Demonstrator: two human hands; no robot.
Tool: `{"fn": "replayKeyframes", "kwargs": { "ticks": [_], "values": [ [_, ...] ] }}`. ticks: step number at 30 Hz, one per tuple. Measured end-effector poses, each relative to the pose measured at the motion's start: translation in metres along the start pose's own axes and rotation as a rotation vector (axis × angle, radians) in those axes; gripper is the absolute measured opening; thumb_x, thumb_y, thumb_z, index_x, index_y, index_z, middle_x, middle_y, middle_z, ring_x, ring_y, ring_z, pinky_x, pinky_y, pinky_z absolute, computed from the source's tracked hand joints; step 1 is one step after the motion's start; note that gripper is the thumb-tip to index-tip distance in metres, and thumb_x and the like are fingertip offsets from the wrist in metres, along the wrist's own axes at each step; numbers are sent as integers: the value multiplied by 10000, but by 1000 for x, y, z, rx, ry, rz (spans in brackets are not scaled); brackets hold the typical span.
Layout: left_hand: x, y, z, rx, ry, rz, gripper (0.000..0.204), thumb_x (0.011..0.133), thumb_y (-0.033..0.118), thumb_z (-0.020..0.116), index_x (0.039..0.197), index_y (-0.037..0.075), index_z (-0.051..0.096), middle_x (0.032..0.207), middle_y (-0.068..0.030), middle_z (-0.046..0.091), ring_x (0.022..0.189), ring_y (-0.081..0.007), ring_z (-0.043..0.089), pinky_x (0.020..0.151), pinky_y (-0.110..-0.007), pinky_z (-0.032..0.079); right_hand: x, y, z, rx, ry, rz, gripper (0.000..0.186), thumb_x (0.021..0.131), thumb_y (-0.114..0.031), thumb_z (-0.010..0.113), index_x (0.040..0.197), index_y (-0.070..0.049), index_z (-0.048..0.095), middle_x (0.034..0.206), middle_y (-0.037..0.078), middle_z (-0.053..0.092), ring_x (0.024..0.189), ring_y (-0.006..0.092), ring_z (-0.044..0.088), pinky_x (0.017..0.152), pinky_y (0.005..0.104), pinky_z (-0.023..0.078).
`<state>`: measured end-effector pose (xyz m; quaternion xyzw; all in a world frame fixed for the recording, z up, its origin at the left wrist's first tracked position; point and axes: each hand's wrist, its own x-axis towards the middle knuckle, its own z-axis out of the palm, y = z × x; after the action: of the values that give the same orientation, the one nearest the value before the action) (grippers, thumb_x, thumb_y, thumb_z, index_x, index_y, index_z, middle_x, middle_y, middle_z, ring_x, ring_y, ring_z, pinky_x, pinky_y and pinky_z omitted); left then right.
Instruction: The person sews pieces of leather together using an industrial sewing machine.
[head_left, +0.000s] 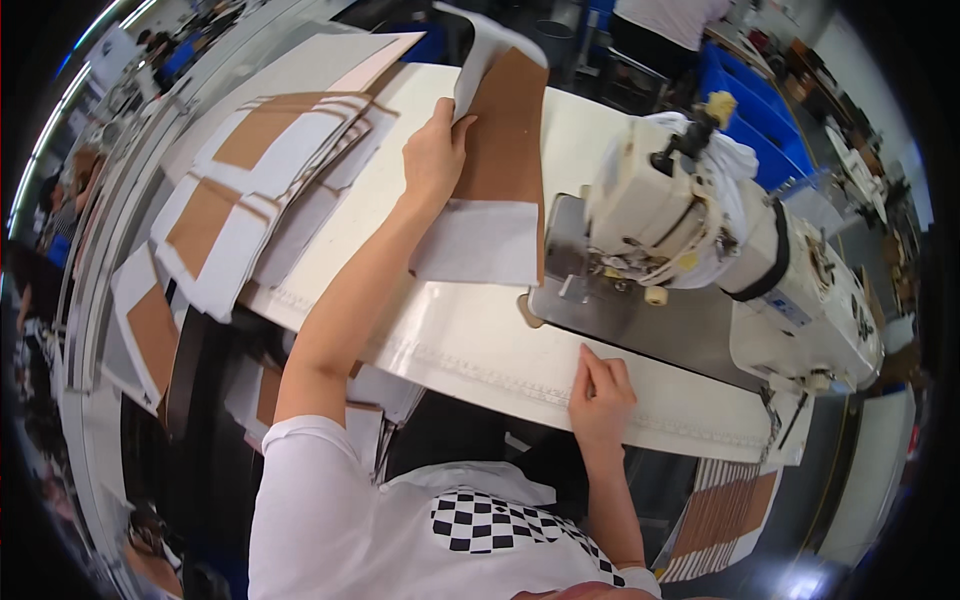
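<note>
- Blue bins [740,95] stood beyond the white table [440,325] in the head view.
- On the table's right, the sewing machine [650,205] stood upright.
- Left hand [435,155]: closed on the left edge of a brown and pale piece [505,125], which lay over the table just left of the machine, its far end curled up.
- Right hand [603,395]: fingers bent narrow near the table's front edge; whether they gripped anything, I could not tell.
- Stacked panels [258,130] lay left of the piece.

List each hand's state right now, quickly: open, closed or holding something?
Left hand: closed, holding a brown-and-white panel.
Right hand: loosely closed, nothing visible held.
</note>
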<state>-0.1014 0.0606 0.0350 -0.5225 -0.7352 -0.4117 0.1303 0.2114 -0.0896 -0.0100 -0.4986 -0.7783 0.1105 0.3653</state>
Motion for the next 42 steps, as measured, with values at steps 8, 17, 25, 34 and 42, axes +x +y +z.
{"fn": "replayKeyframes", "kwargs": {
  "ticks": [8, 17, 25, 34, 42],
  "values": [
    [-222, -90, -272, -96, 817, -318, 310, 1042, 236, 414, 1154, -41, 494, 1096, -110, 585, 954, -150, 549, 836, -280, 435, 17, 4, 3, 94, -106, -17, 165, 887, -42, 635, 1033, -23, 709, 766, 50, 555, 572, 136, 503, 514, 277, 402],
    [-478, -200, -216, 369, 698, -1223, 395, 1000, 288, 452, 1188, -59, 451, 1030, -341, 609, 958, -520, 587, 816, -492, 462, 10, 15, 9, 27, -105, -56, 176, 924, -62, 609, 1067, -31, 706, 786, 52, 560, 609, 133, 532, 529, 277, 421],
    [-490, -241, -208, 250, 651, -1382, 410, 931, 200, 549, 1267, -4, 431, 1222, -324, 525, 1134, -490, 505, 939, -507, 409, 13, 10, 8, 5, -75, -34, 174, 927, -64, 610, 1070, -21, 699, 758, 49, 525, 585, 131, 490, 522, 275, 404],
    [-206, -163, -228, 252, 406, -170, 414, 822, 45, 641, 1228, 72, 565, 1260, -167, 495, 1178, -338, 483, 986, -406, 398, 13, 5, 11, 17, -76, 34, 180, 917, -67, 614, 1069, -13, 694, 755, 44, 536, 597, 126, 483, 550, 267, 403],
    [-43, -155, -209, 351, -344, -275, 200, 759, 114, 656, 926, 6, 680, 946, -228, 665, 915, -358, 642, 811, -427, 506, 10, 7, 6, -28, -47, 40, 167, 883, -10, 624, 1034, -8, 696, 759, 67, 553, 563, 155, 487, 514, 289, 396]
  ]
}}
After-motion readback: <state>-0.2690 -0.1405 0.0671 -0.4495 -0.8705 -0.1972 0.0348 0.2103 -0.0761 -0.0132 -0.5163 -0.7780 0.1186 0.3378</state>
